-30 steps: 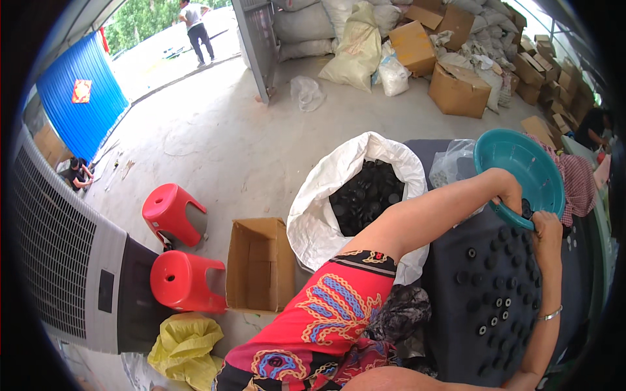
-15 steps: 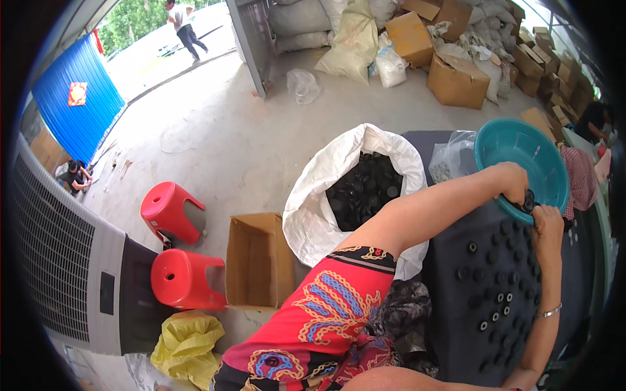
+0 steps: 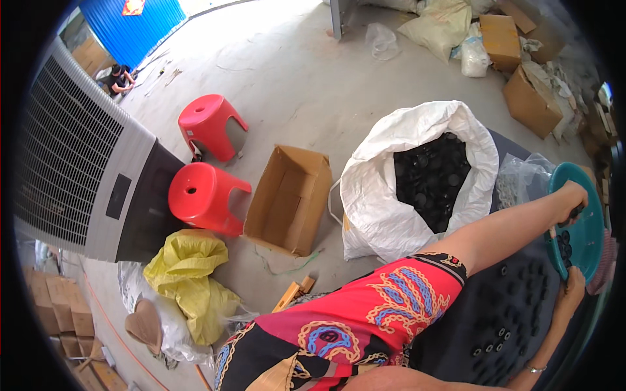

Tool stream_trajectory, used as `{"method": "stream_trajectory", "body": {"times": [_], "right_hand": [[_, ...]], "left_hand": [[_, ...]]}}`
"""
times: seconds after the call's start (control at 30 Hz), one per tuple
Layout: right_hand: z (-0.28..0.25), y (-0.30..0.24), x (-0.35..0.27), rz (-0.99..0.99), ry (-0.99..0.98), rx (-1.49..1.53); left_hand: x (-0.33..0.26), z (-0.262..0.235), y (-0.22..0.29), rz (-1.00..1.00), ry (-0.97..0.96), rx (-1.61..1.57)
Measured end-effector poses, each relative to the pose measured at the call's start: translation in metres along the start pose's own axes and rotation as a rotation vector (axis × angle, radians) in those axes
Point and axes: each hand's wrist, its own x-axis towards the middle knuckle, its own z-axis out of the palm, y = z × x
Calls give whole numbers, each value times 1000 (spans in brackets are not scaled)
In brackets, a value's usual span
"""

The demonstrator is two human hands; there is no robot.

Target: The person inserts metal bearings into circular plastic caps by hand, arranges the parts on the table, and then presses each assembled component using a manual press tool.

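Observation:
A teal plastic basin (image 3: 592,251) tilts at the right side of a dark-covered table. Several black round pieces (image 3: 565,247) lie inside it near its near-left edge. My left hand (image 3: 571,197) reaches over the basin with fingers curled around black round pieces, partly hidden by the hand. Lower down, my right hand (image 3: 572,287) grips the near rim of the basin, its fingers closed on the edge. Many more black pieces, some with pale centres, are spread on the dark cloth (image 3: 450,332) to the left of my right forearm.
A white woven sack (image 3: 372,195) full of black round pieces (image 3: 430,179) stands left of the table, beside a clear plastic bag (image 3: 525,176). Farther left are an open cardboard box (image 3: 287,202), two red stools (image 3: 202,192), a yellow sack (image 3: 189,260) and a grey air cooler (image 3: 91,150).
The view has swung, so the scene sits farther right and the floor at left shows more. My left hand has shifted over the basin's inside; black pieces now show below it.

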Motion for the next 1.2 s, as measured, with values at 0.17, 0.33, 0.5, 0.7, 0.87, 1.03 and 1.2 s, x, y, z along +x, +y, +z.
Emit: {"method": "stream_trajectory", "body": {"times": [0.17, 0.33, 0.5, 0.7, 0.87, 1.03, 1.2], "right_hand": [[4, 43, -26, 91, -86, -126], [6, -12, 49, 281, -83, 50], [29, 31, 51, 359, -105, -42], [96, 39, 48, 465, -164, -15], [129, 25, 43, 444, -295, -208], [53, -74, 52, 292, 12, 371], [-15, -191, 4, 505, -262, 572]], "left_hand": [[-43, 37, 21, 354, -144, -744], [-126, -54, 50, 265, -328, -514], [-163, -67, -2, 193, -339, -681], [-170, -73, -74, 10, -120, -891], [-159, -84, -104, -35, -80, -972], [-161, -96, -118, -24, -47, -1035], [-166, -88, -141, 14, -79, -947]]}}
